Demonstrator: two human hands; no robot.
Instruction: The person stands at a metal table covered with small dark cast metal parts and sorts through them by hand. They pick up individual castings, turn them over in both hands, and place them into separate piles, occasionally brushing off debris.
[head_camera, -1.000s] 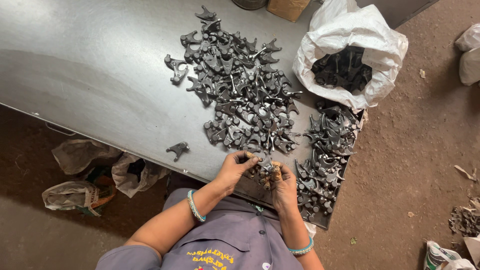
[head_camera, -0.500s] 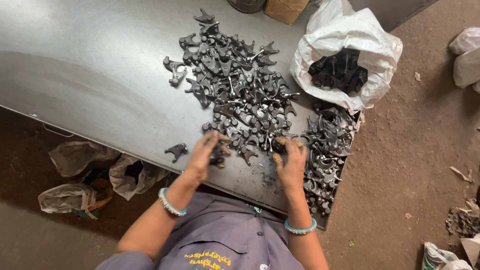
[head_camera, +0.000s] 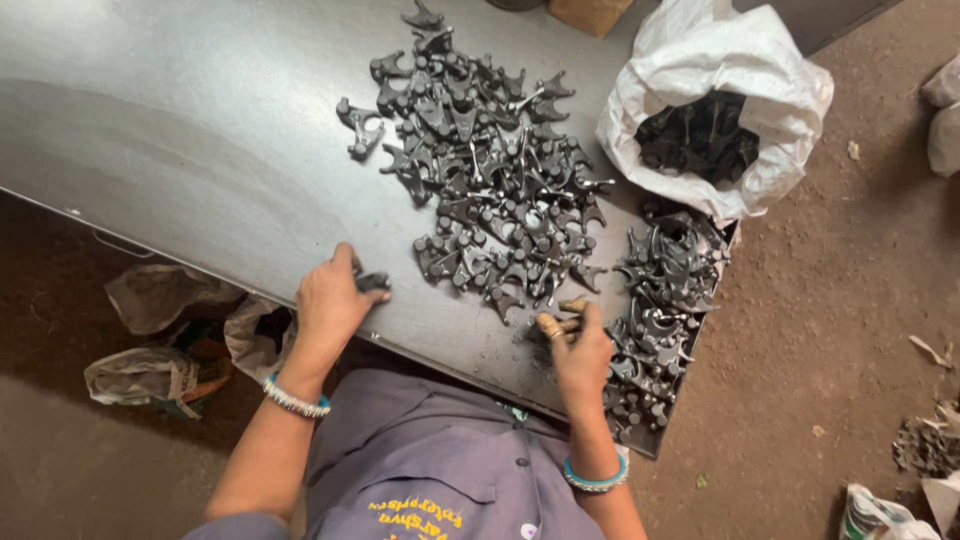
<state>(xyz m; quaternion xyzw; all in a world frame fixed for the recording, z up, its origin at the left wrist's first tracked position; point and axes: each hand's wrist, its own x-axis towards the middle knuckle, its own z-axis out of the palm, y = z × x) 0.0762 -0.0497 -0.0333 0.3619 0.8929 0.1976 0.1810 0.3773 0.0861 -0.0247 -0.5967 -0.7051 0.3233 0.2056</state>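
Nearby, white sack (head_camera: 720, 75) of dark metal parts (head_camera: 698, 135).

Dark forked metal part (head_camera: 372, 282) flat at table edge.

Both bare hands out, spread well apart, palms down.

Left hand (head_camera: 328, 300): forearm angled up from lower left, fingers curled shut, wrist bangled. Right hand (head_camera: 582, 352): forearm rising near vertical, fingers pinched closed and pointing left, wrist bangled.

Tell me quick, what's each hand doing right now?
Left hand: closed on a dark metal part on the table.
Right hand: gripping a small wooden-handled tool.
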